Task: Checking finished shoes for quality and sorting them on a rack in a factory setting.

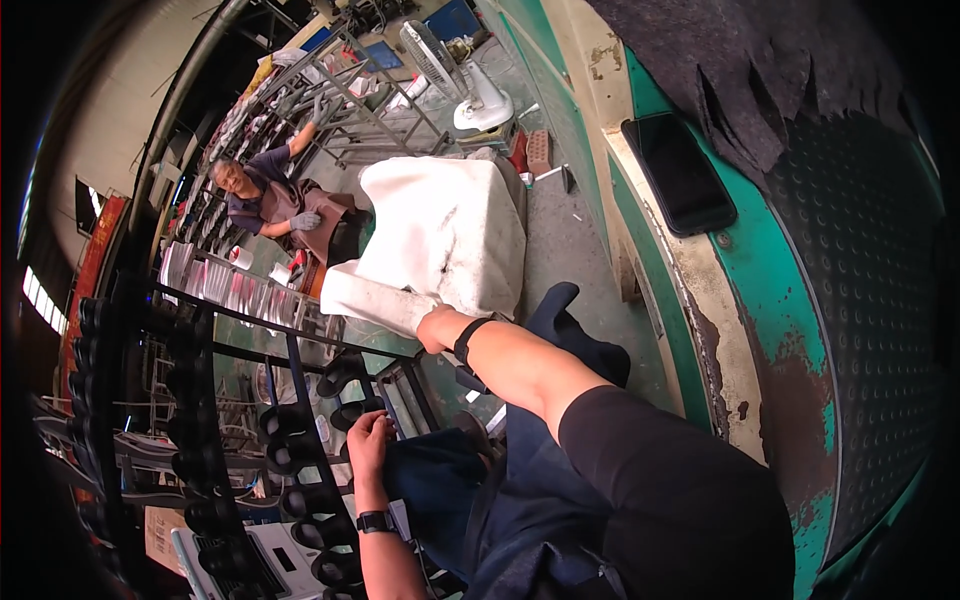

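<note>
Workshop scene: right hand (432, 325) reaches forward, its fingers hidden behind a white sack (440, 245); grip unclear. Left hand (368, 440), curled loosely, rests nearer a rack (300, 420) of black parts.

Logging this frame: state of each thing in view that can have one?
Phone: screen dark, flat on the green machine ledge.
Fan: on the floor, upright; running or not, cannot tell.
White cloth: draped over a bulky form, right hand on its lower edge.
Left hand: fingers curled at the rack of dark pieces; grip unclear.
Felt: torn, ragged edge.
Co-worker: seated, gloved.
</note>
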A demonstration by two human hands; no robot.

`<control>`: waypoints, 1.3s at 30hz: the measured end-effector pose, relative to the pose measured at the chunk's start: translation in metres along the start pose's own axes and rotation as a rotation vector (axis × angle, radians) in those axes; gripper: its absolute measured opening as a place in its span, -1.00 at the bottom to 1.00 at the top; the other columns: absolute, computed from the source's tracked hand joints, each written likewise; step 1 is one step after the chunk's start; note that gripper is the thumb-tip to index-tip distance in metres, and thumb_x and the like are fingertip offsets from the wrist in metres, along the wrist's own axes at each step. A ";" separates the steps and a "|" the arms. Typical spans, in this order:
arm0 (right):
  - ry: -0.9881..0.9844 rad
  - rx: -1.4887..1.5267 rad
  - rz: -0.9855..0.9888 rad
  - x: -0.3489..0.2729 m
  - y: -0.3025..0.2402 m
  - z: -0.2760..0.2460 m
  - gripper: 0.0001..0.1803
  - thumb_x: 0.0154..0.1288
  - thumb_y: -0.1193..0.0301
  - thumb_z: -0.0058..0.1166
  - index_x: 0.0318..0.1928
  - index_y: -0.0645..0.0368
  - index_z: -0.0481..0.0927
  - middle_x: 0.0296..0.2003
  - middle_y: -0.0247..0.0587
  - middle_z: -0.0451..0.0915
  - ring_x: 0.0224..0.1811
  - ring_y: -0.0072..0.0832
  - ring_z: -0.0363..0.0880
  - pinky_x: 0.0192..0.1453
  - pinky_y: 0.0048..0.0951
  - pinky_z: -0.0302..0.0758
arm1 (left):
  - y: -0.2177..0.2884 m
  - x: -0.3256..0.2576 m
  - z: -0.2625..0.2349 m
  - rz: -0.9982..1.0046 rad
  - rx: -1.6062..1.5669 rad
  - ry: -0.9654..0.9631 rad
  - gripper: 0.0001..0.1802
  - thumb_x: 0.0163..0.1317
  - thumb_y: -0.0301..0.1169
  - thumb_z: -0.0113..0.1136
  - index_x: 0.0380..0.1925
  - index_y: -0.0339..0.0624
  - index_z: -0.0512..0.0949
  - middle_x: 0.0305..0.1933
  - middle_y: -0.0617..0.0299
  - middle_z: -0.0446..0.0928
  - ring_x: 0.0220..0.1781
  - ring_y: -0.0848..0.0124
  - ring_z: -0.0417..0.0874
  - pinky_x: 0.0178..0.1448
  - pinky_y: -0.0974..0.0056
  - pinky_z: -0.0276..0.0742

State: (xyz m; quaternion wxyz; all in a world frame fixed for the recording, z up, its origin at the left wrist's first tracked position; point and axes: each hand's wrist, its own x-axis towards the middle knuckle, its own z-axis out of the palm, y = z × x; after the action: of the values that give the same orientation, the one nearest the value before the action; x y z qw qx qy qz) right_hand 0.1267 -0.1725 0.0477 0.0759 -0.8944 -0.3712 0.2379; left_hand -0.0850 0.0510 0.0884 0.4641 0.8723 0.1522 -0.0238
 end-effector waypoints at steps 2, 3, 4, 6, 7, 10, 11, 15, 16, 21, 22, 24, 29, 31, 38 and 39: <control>-0.016 -0.022 0.002 0.003 0.002 0.001 -0.65 0.22 0.32 0.11 -0.01 0.02 0.78 -0.02 -0.18 0.75 0.04 -0.19 0.73 0.05 -0.11 0.60 | 0.002 -0.001 0.002 -0.003 -0.005 0.000 -0.70 0.42 -0.36 0.13 -0.04 -0.37 0.66 -0.24 0.11 0.74 -0.29 0.45 0.74 -0.19 0.39 0.61; -0.033 -0.045 0.003 0.005 0.002 0.001 -0.65 0.22 0.33 0.11 -0.01 0.01 0.78 -0.02 -0.19 0.75 0.04 -0.20 0.73 0.05 -0.12 0.60 | 0.004 -0.001 0.003 -0.003 -0.004 -0.002 -0.70 0.42 -0.36 0.13 -0.04 -0.37 0.66 -0.24 0.11 0.74 -0.29 0.45 0.74 -0.19 0.39 0.61; -0.033 -0.043 0.005 0.006 0.002 0.002 -0.65 0.22 0.33 0.11 -0.01 0.01 0.78 -0.02 -0.19 0.75 0.04 -0.20 0.73 0.05 -0.12 0.60 | 0.005 -0.001 0.003 0.000 0.001 -0.005 -0.70 0.42 -0.36 0.13 -0.04 -0.37 0.66 -0.23 0.11 0.74 -0.29 0.45 0.75 -0.19 0.39 0.61; -0.026 -0.050 0.019 0.008 0.001 0.002 -0.65 0.23 0.33 0.10 0.00 0.00 0.78 0.00 -0.21 0.75 0.04 -0.21 0.73 0.06 -0.11 0.60 | 0.004 -0.001 0.002 0.002 0.006 -0.004 -0.70 0.42 -0.37 0.13 -0.03 -0.37 0.66 -0.23 0.11 0.74 -0.28 0.45 0.75 -0.18 0.39 0.61; -0.025 -0.049 0.020 0.009 0.001 0.002 -0.65 0.23 0.33 0.10 0.00 0.00 0.78 0.00 -0.21 0.75 0.04 -0.21 0.73 0.06 -0.11 0.60 | 0.004 -0.001 0.002 0.005 0.008 -0.005 -0.70 0.42 -0.37 0.12 -0.03 -0.36 0.66 -0.23 0.11 0.74 -0.28 0.45 0.75 -0.18 0.39 0.61; -0.053 -0.039 0.052 0.010 0.004 0.004 -0.64 0.22 0.32 0.10 0.01 0.00 0.78 0.01 -0.20 0.75 0.05 -0.21 0.72 0.07 -0.10 0.59 | 0.004 0.002 0.004 0.008 0.012 -0.013 -0.70 0.42 -0.37 0.12 -0.03 -0.36 0.66 -0.23 0.11 0.74 -0.28 0.45 0.75 -0.19 0.39 0.60; -0.039 -0.057 0.020 0.009 0.001 0.003 -0.64 0.22 0.32 0.10 0.01 0.01 0.77 0.01 -0.20 0.75 0.06 -0.21 0.72 0.06 -0.10 0.60 | 0.003 0.001 0.002 0.005 0.014 -0.009 -0.70 0.42 -0.36 0.12 -0.03 -0.36 0.66 -0.23 0.12 0.74 -0.28 0.45 0.75 -0.19 0.39 0.60; -0.037 -0.089 -0.041 0.005 -0.007 -0.001 -0.57 0.22 0.32 0.12 0.11 0.03 0.74 0.10 -0.16 0.72 0.10 -0.19 0.71 0.03 -0.06 0.64 | 0.001 0.000 0.001 0.001 0.003 -0.006 -0.70 0.42 -0.36 0.13 -0.03 -0.35 0.66 -0.23 0.12 0.74 -0.28 0.45 0.75 -0.19 0.40 0.59; -0.037 -0.089 -0.040 0.004 -0.008 -0.003 -0.57 0.22 0.32 0.12 0.11 0.03 0.74 0.10 -0.16 0.72 0.10 -0.19 0.71 0.03 -0.06 0.64 | 0.001 0.000 0.002 0.000 0.001 -0.007 -0.70 0.42 -0.36 0.13 -0.02 -0.35 0.66 -0.23 0.12 0.74 -0.28 0.45 0.75 -0.19 0.39 0.59; 0.026 -0.001 -0.017 0.004 -0.007 -0.005 -0.63 0.20 0.36 0.10 0.00 0.06 0.78 -0.01 -0.17 0.75 0.05 -0.17 0.73 0.00 -0.04 0.61 | -0.001 0.001 0.001 0.001 0.000 -0.012 -0.70 0.42 -0.36 0.13 -0.02 -0.35 0.66 -0.23 0.12 0.74 -0.27 0.46 0.75 -0.19 0.39 0.60; 0.025 -0.001 -0.018 0.004 -0.004 -0.004 -0.63 0.20 0.36 0.10 0.00 0.06 0.78 -0.01 -0.17 0.75 0.05 -0.17 0.73 0.00 -0.04 0.61 | -0.001 0.001 0.000 0.006 0.007 -0.014 -0.70 0.42 -0.36 0.13 -0.02 -0.36 0.66 -0.23 0.12 0.74 -0.27 0.45 0.75 -0.18 0.39 0.60; 0.010 0.027 0.067 0.004 0.000 -0.002 -0.63 0.19 0.37 0.11 -0.01 0.06 0.78 0.00 -0.17 0.75 0.05 -0.19 0.73 -0.01 -0.07 0.61 | -0.002 -0.001 -0.002 0.006 0.014 -0.010 -0.70 0.42 -0.36 0.12 -0.03 -0.36 0.66 -0.23 0.12 0.74 -0.27 0.45 0.75 -0.18 0.39 0.60; -0.013 0.075 0.109 0.011 0.018 0.003 -0.59 0.20 0.35 0.12 0.06 0.02 0.76 0.05 -0.16 0.73 0.08 -0.19 0.73 0.03 -0.08 0.63 | 0.002 0.002 0.004 0.007 0.009 -0.014 -0.70 0.42 -0.35 0.13 -0.03 -0.36 0.66 -0.23 0.12 0.74 -0.27 0.45 0.75 -0.17 0.39 0.60; -0.007 0.058 0.098 0.012 0.009 0.004 -0.63 0.19 0.36 0.12 0.01 0.03 0.77 0.02 -0.17 0.74 0.06 -0.20 0.73 0.01 -0.08 0.60 | -0.001 0.000 -0.001 -0.002 0.015 -0.005 -0.69 0.42 -0.35 0.13 -0.03 -0.36 0.66 -0.23 0.11 0.74 -0.27 0.45 0.75 -0.17 0.39 0.60; 0.031 -0.012 0.040 0.014 0.002 0.009 -0.62 0.20 0.36 0.11 0.03 0.03 0.77 0.02 -0.20 0.74 0.05 -0.21 0.73 0.03 -0.07 0.61 | 0.001 0.003 0.004 0.003 0.003 -0.015 -0.69 0.42 -0.35 0.13 -0.03 -0.36 0.66 -0.23 0.11 0.74 -0.28 0.44 0.75 -0.17 0.39 0.61; 0.046 -0.011 0.032 0.013 0.001 0.008 -0.63 0.20 0.36 0.11 0.02 0.03 0.77 0.01 -0.19 0.75 0.04 -0.21 0.73 0.03 -0.08 0.61 | 0.002 0.002 0.004 0.003 0.004 -0.014 -0.69 0.42 -0.35 0.13 -0.03 -0.36 0.66 -0.23 0.11 0.74 -0.28 0.44 0.75 -0.17 0.39 0.61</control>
State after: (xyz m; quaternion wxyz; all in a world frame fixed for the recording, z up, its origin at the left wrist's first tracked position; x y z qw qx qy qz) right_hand 0.1314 -0.1641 0.0351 0.0755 -0.9059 -0.3561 0.2166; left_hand -0.0817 0.0474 0.0873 0.4635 0.8732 0.1477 -0.0298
